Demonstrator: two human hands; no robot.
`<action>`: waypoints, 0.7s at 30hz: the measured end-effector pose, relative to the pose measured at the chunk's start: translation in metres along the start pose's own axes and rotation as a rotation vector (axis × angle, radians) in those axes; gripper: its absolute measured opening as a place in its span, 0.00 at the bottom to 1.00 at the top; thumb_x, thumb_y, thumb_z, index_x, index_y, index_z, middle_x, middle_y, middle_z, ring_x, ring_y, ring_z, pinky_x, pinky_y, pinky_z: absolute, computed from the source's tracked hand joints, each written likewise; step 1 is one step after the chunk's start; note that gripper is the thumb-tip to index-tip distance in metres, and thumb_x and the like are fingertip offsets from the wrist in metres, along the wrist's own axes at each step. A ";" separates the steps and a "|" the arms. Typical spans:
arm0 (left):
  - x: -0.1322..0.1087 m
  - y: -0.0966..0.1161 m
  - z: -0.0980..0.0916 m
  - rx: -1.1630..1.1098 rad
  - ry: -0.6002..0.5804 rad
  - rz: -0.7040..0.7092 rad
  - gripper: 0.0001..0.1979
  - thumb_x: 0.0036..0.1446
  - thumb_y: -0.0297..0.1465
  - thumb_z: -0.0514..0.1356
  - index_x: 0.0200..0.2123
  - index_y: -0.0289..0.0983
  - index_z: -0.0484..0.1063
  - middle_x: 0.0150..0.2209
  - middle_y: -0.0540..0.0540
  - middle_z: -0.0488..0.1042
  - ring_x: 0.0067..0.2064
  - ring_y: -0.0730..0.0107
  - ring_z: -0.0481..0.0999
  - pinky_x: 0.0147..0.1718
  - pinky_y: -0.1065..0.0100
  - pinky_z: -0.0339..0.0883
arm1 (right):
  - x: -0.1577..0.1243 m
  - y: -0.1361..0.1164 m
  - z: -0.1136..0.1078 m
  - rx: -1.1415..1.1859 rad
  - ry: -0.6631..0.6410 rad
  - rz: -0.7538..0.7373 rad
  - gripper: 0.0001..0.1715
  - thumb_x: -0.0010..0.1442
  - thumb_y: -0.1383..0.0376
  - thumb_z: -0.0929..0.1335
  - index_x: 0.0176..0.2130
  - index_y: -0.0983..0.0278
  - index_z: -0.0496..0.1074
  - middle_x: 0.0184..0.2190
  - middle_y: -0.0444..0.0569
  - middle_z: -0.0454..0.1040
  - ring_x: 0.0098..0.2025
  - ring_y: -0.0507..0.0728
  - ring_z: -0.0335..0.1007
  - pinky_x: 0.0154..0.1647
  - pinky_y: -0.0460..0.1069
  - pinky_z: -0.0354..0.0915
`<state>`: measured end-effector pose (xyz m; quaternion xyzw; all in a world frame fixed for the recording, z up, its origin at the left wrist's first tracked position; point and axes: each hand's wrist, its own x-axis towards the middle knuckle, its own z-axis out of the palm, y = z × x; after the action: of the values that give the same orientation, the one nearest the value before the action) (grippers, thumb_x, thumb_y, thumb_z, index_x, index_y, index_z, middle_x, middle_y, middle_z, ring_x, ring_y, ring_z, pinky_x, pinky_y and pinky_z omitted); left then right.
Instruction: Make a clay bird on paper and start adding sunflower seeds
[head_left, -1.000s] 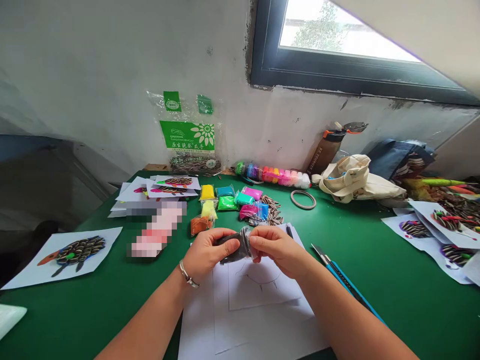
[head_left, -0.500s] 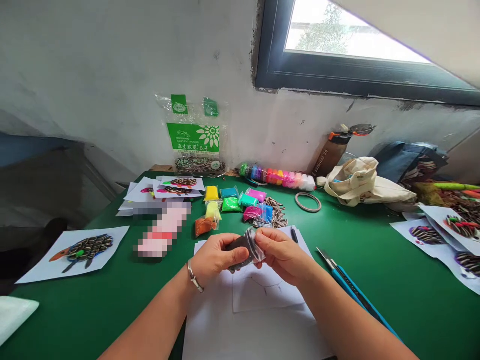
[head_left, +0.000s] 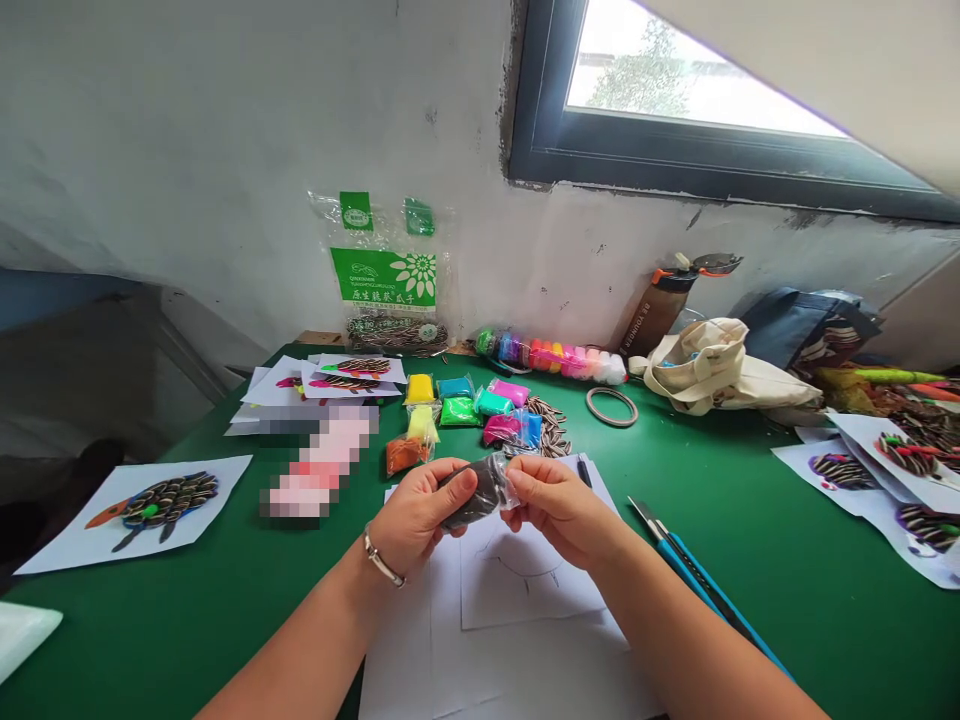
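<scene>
Both of my hands hold a small clear packet of dark brown clay point(head_left: 482, 490) above white paper sheets point(head_left: 517, 600) on the green table point(head_left: 750, 540). My left hand point(head_left: 421, 515), with a bracelet on its wrist, has its fingers wrapped round the packet's left part. My right hand point(head_left: 559, 505) pinches the packet's clear plastic end on the right. A faint pencil drawing shows on the top sheet below the hands.
Coloured clay packets point(head_left: 457, 405) and loose sunflower seeds point(head_left: 551, 425) lie just beyond the hands. A seed bag point(head_left: 386, 285) leans on the wall. Seed pictures on paper point(head_left: 142, 505) lie left and right. Blue tools point(head_left: 697, 575), a tape ring point(head_left: 611, 406), a cloth bag point(head_left: 720, 365) and a bottle point(head_left: 664, 300) sit to the right.
My hands stay together on the clay packet. The packet has turned a little and the right fingers have shifted along its plastic end. The camera has moved slightly.
</scene>
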<state>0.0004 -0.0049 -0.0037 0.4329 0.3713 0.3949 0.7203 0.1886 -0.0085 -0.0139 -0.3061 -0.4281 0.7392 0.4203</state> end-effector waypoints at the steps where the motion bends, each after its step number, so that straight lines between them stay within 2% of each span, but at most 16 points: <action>1: 0.000 0.000 0.000 0.013 0.001 0.003 0.24 0.46 0.48 0.69 0.34 0.32 0.74 0.25 0.49 0.69 0.23 0.78 0.62 0.20 0.74 0.55 | 0.000 0.000 0.000 -0.022 0.013 0.003 0.19 0.56 0.54 0.73 0.26 0.65 0.70 0.23 0.44 0.71 0.26 0.50 0.66 0.28 0.46 0.60; 9: 0.001 0.002 -0.002 0.233 0.023 0.006 0.27 0.45 0.52 0.67 0.33 0.32 0.71 0.23 0.52 0.68 0.22 0.78 0.63 0.20 0.74 0.54 | 0.000 -0.004 -0.002 -0.273 0.078 -0.029 0.21 0.56 0.50 0.72 0.26 0.65 0.71 0.23 0.44 0.70 0.26 0.51 0.65 0.31 0.48 0.60; 17: -0.001 0.005 0.005 0.329 0.030 0.072 0.27 0.47 0.54 0.64 0.28 0.34 0.69 0.21 0.54 0.63 0.21 0.78 0.60 0.19 0.74 0.54 | -0.001 -0.004 0.000 -0.342 0.085 -0.091 0.19 0.59 0.54 0.70 0.25 0.65 0.71 0.21 0.43 0.69 0.26 0.51 0.64 0.32 0.48 0.60; 21: -0.003 0.006 0.001 0.509 0.051 0.106 0.28 0.51 0.56 0.59 0.26 0.34 0.70 0.22 0.51 0.67 0.23 0.73 0.65 0.21 0.71 0.59 | 0.000 -0.002 0.001 -0.338 0.109 -0.079 0.19 0.58 0.54 0.70 0.25 0.65 0.71 0.21 0.44 0.69 0.26 0.51 0.63 0.30 0.48 0.59</action>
<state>-0.0012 -0.0064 0.0027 0.6091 0.4534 0.3366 0.5569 0.1886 -0.0082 -0.0112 -0.3949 -0.5346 0.6220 0.4140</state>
